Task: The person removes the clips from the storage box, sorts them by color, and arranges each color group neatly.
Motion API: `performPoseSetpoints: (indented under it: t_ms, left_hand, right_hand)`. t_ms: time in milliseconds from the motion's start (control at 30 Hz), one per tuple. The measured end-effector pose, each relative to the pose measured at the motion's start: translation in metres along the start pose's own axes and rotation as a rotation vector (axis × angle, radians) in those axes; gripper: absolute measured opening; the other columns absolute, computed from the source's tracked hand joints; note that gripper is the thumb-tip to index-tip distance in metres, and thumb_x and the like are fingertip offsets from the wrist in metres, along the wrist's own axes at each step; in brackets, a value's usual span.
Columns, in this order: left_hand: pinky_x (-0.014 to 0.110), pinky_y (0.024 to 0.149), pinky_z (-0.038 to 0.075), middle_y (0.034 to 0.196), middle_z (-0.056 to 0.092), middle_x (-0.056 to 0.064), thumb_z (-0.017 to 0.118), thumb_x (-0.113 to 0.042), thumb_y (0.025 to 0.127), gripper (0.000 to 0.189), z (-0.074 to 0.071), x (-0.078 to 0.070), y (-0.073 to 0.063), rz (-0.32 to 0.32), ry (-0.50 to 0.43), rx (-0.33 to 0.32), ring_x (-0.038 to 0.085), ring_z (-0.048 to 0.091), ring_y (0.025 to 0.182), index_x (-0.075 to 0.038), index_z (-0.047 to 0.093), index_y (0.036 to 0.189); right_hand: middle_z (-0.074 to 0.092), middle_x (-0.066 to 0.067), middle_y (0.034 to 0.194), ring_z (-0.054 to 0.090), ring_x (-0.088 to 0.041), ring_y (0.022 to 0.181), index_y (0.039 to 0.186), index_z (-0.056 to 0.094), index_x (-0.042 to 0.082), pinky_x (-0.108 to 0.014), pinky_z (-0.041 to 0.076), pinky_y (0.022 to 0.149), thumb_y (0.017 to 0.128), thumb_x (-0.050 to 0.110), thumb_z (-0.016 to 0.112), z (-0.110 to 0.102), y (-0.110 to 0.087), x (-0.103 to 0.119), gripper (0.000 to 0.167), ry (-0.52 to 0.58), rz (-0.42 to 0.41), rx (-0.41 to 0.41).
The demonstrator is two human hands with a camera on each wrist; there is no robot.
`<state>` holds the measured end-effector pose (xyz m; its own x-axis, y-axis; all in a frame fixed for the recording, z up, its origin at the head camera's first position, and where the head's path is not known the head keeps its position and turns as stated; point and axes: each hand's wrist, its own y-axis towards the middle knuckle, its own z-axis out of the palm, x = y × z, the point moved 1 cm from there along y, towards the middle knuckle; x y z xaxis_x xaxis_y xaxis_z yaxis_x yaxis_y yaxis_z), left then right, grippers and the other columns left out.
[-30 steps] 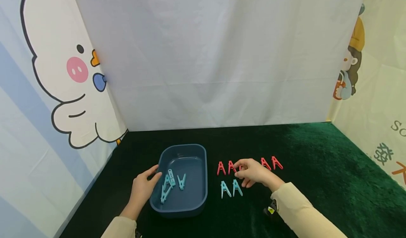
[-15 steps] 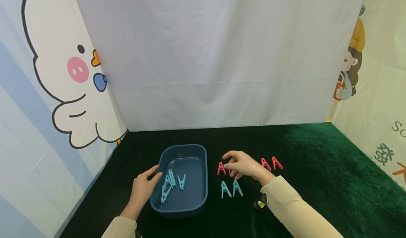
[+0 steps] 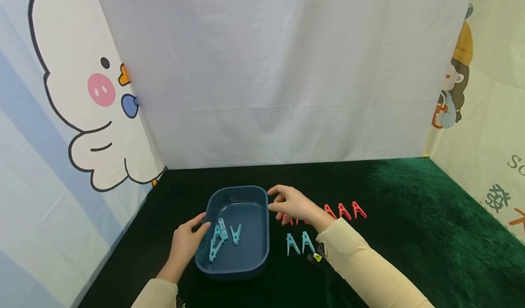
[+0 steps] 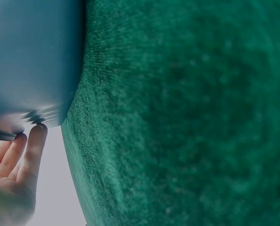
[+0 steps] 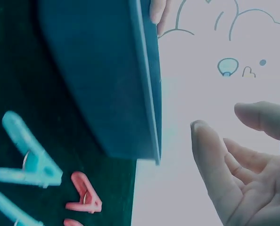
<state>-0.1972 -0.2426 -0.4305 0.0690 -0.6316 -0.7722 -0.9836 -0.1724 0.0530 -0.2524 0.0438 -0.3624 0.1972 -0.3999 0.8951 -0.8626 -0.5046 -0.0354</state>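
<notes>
A dark blue plastic basin (image 3: pixel 254 235) stands on the dark green cloth, holding several light-blue clothespins (image 3: pixel 215 244). At its left rim my left hand (image 3: pixel 185 244) holds on, thumb over the edge; in the left wrist view its fingertips (image 4: pixel 38 128) meet the outer wall. My right hand (image 3: pixel 293 203) hovers beside the basin's upper right rim, thumb and forefinger apart. The right wrist view shows nothing between them. Below and behind this hand lie red clothespins (image 3: pixel 343 211), two of them partly covered by it. Two light-blue clothespins (image 3: pixel 292 243) lie nearer me.
Green plush cloth (image 3: pixel 410 217) covers the table. A pale curtain (image 3: pixel 287 80) hangs along the back, and printed cloths with cartoon figures (image 3: pixel 94 94) stand at both sides.
My right hand has travelled left and away from me, from above the red clothespins to the basin's right rim. The left hand and the basin stay as they were.
</notes>
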Motion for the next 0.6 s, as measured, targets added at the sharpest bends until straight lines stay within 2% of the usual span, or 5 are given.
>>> performPoseSetpoints:
  t_ms: [267,433,600]
  left_hand:
    - [0.031,0.066,0.043,0.134,0.044,0.022,0.052,-0.03,0.094,0.046,0.0,0.002,0.001,0.005,-0.004,-0.005,0.028,0.054,0.098,-0.01,0.047,0.135]
    - [0.033,0.07,0.044,0.135,0.044,0.021,0.052,-0.031,0.094,0.046,0.0,0.001,0.001,0.004,-0.005,-0.004,0.029,0.052,0.105,-0.01,0.047,0.135]
    - [0.038,0.077,0.045,0.135,0.043,0.021,0.051,-0.03,0.095,0.045,0.0,0.001,0.001,0.003,-0.006,-0.001,0.033,0.049,0.112,-0.01,0.047,0.135]
  right_hand:
    - [0.058,-0.013,0.092,0.06,-0.031,0.074,0.127,0.048,0.005,-0.036,0.053,0.059,0.09,0.014,0.058,0.014,0.009,0.009,0.039,-0.012,-0.011,0.052]
    - [0.058,-0.009,0.093,0.061,-0.026,0.074,0.128,0.046,0.004,-0.033,0.053,0.059,0.091,0.014,0.057,0.022,0.013,0.012,0.04,-0.018,-0.028,0.088]
    - [0.057,-0.007,0.093,0.062,-0.027,0.077,0.127,0.048,0.004,-0.032,0.053,0.06,0.091,0.015,0.058,0.033,0.018,0.015,0.039,-0.011,0.003,0.106]
